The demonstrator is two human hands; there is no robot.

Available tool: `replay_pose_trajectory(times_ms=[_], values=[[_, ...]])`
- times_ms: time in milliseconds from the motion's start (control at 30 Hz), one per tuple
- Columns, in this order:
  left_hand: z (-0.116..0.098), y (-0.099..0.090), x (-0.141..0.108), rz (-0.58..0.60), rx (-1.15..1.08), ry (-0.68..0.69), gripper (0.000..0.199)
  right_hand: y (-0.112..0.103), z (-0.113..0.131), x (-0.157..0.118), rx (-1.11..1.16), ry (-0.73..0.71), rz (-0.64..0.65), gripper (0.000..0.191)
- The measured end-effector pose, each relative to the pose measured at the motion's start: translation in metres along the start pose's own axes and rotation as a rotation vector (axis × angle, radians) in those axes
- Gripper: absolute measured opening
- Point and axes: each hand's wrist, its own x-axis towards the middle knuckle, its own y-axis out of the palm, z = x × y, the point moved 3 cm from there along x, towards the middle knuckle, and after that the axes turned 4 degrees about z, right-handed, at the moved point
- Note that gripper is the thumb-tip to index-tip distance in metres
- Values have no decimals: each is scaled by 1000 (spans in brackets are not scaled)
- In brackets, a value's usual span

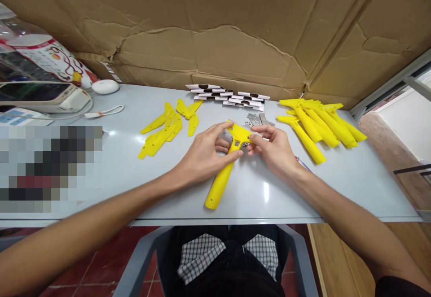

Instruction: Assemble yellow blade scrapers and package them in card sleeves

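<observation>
A yellow plastic handle (220, 180) with a wide, flared head lies at a slant over the table, its rounded end toward the front edge. My left hand (208, 151) grips it from the left, thumb across the neck and a fingertip on the head's upper corner. On the right corner of the head, my right hand (274, 146) pinches with thumb and fingers. Small metal bits show around the neck, too small to make out. Just behind my right hand lie grey metal blades (257, 120).
Flat yellow plates (160, 137) lie at the left, more yellow handles (310, 122) at the right. White-and-black packets (229, 96) are stacked by the cardboard wall (215, 59). A phone (37, 93), white cable and bottle-like container (55, 57) stand far left.
</observation>
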Motion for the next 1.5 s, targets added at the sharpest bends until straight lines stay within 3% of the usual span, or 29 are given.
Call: replay_pose_trajectory(times_ms=[300,433,600,867,1033,1233,1333,1433,1500], values=[[-5,-5,-1,54,302,86,66,6,2,-7,9,15,-44,37],[-7,-1,-3,75,443,126,50,7,-1,-7,18,28,-33,40],[-7,4,-3,25,516,216,39,10,-2,-9,35,20,-29,41],[-3,3,-3,-33,619,249,58,10,1,-10,49,-14,-24,38],[-3,1,-3,-14,657,249,58,9,-1,-8,73,-9,-12,39],[0,-1,-2,12,591,226,52,11,-2,-10,85,12,30,44],[-2,-6,0,-14,515,176,52,14,3,-11,116,3,110,45],[-6,-14,3,21,277,27,43,11,15,-9,125,-9,153,42],[-7,-19,5,90,7,-95,18,2,26,-4,56,-54,111,39]])
